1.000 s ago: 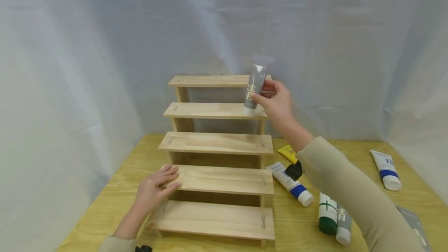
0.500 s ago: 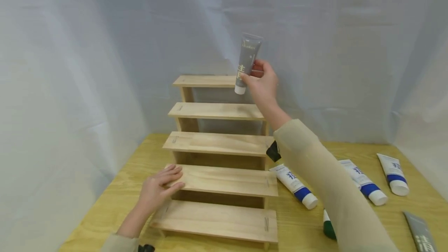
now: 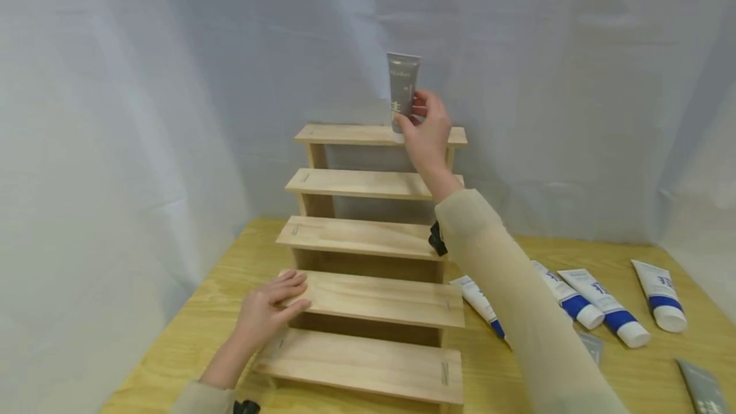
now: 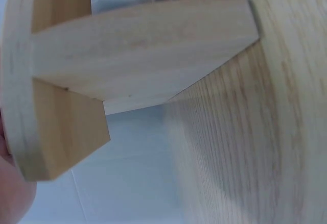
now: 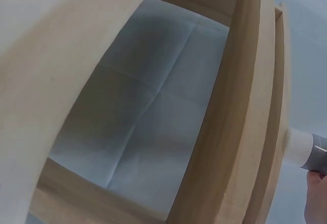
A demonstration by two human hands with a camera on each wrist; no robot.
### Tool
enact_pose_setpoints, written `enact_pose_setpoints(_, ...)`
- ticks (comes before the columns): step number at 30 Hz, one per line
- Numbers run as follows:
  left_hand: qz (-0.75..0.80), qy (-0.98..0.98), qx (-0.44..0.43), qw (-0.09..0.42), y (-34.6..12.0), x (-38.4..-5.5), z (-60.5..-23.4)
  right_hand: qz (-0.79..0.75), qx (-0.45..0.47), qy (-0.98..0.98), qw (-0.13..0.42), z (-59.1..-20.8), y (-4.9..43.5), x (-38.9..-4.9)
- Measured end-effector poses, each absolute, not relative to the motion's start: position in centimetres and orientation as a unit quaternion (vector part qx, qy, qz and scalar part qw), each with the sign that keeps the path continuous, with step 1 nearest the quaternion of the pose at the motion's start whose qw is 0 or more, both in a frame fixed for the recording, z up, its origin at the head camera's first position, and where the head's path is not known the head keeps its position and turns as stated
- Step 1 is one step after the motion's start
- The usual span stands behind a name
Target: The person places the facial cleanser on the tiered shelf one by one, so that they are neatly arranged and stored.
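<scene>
My right hand (image 3: 428, 133) grips a grey squeeze tube (image 3: 404, 85) between thumb and fingers. The tube stands nearly upright, white cap downward, over the top board (image 3: 345, 135) of a stepped wooden rack (image 3: 374, 299). In the right wrist view that white cap (image 5: 299, 148) is beside the rack's upper board; whether they touch I cannot tell. My left hand (image 3: 266, 312) rests with extended fingers on the left end of the second-lowest board. Only a bit of that hand (image 4: 14, 193) shows in the left wrist view, beside the board's end.
To the right of the rack, several white tubes with blue bands (image 3: 606, 305) lie on the wooden table (image 3: 190, 337). Another grey tube (image 3: 703, 388) lies at the lower right. My right sleeve hides part of the table. A pale sheet (image 3: 517, 82) hangs behind the rack.
My right hand has lifted the grey tube from the second-highest board's level, then lowered it slightly over the top board, turning it more upright. The left hand stays on its board.
</scene>
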State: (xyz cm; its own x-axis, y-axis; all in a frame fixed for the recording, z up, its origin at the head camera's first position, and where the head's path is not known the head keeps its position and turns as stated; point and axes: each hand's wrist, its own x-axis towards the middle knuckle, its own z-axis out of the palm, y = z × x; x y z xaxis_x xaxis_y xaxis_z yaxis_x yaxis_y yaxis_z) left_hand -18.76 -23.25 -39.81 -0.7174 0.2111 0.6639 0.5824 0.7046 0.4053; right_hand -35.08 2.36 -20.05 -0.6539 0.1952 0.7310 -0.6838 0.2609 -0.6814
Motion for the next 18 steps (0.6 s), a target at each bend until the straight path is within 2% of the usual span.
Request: enact_pose_setpoints(18, -0.303, -0.872, -0.23, 0.309, -22.91, -18.94, -39.62, 0.552, 0.163, -0.745, 0.337, -19.61, 2.82, -35.58)
